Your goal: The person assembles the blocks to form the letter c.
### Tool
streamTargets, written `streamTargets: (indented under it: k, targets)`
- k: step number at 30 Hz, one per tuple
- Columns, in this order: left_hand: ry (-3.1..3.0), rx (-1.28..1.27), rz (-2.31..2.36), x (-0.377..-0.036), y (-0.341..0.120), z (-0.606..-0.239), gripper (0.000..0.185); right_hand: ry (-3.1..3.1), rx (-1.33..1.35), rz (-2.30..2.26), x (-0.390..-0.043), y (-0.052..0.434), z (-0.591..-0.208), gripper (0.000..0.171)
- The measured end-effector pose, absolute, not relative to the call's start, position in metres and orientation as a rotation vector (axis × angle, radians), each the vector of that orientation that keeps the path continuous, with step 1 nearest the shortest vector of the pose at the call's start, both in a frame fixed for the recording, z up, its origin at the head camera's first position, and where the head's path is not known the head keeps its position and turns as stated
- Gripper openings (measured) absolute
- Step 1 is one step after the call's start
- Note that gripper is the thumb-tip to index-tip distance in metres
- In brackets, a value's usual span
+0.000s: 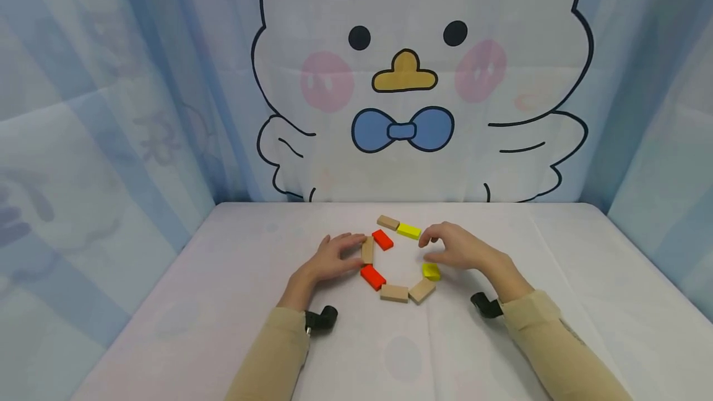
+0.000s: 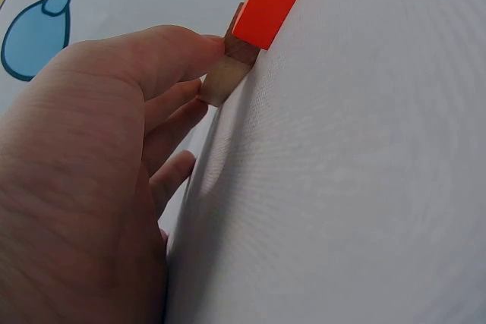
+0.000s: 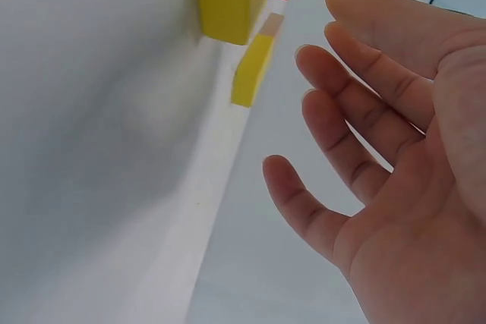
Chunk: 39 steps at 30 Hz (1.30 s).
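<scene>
An unclosed block ring (image 1: 394,293) is laid; a wooden block (image 1: 367,250) is pinched by the left hand (image 1: 330,257), none by the spread right hand (image 1: 462,247).

This looks like a small, screened-off recording booth rather than an ordinary room. Pale blue and white curtains (image 1: 72,159) hang along both sides, and a backdrop (image 1: 401,172) closes off the rear, printed with a large cartoon bird wearing a blue bow tie (image 1: 402,130). Together they wall in a single table (image 1: 217,289), its top pale and faintly spotted. The small coloured blocks (image 1: 394,294) and childlike print would suit a playroom, but black cameras (image 1: 323,319) at both sleeves suggest filming. Whether a home, lab or studio lies beyond the cloth cannot be told.
</scene>
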<state>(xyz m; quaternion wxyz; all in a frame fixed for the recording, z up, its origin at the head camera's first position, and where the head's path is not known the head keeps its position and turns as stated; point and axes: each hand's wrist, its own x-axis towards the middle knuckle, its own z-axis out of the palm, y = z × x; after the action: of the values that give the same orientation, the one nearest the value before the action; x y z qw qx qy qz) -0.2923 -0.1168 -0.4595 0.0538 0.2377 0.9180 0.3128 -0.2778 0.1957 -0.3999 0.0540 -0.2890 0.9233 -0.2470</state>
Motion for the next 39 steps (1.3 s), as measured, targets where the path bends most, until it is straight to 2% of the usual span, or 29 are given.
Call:
streamTargets:
  k: [25, 39]
  targets:
    - [2.802, 0.714, 0.933, -0.295, -0.122, -0.463, 0.059, 2.757, -0.869, -0.705, -0.323, 0.144, -0.375, 0.022]
    - [2.788, 0.736, 0.935, -0.294, -0.120, -0.461, 0.059, 2.767, -0.809, -0.661, -0.355, 0.147, -0.383, 0.021]
